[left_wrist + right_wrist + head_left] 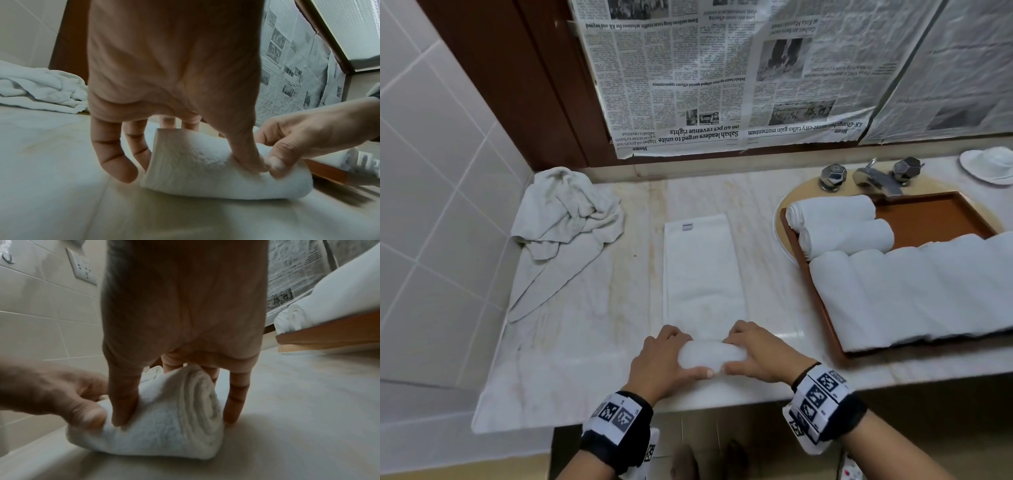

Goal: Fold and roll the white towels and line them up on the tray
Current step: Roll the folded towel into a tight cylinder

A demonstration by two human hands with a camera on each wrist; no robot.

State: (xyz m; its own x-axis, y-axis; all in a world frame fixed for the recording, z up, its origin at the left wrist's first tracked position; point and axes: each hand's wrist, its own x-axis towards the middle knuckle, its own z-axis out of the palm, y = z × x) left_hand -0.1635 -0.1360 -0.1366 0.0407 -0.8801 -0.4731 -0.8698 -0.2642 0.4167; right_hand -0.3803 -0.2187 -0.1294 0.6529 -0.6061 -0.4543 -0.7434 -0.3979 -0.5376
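Both my hands are on the towel (705, 274), at the edge of the counter (592, 359) close to me. My left hand (661, 359) holds the left end of the rolled part. My right hand (760, 356) holds the right end. The fingers of both hands curl over the top of the roll, and my thumbs press on the near side. The two thumbs almost touch in the middle. From my left wrist I see my left thumb (246, 155) pushed into the soft cloth, with my right thumb (277, 165) right beside it. My left little finger (117, 159) hangs down past the end of the roll. From my right wrist I see the swirl of the rolled end (205, 404), and one of my right fingers (234, 400) points down beside it to the counter.

Only the near end of the towel is rolled. The rest lies flat as a long strip, going away from me toward the wall.

To my right sits the brown tray (928, 219), partly over the sink. Rolled white towels (839, 226) lie on it side by side. Taps (869, 174) stand behind the tray.

To my left, in the corner, lies a messy pile of towels (565, 212). Newspaper (705, 75) covers the wall at the back.
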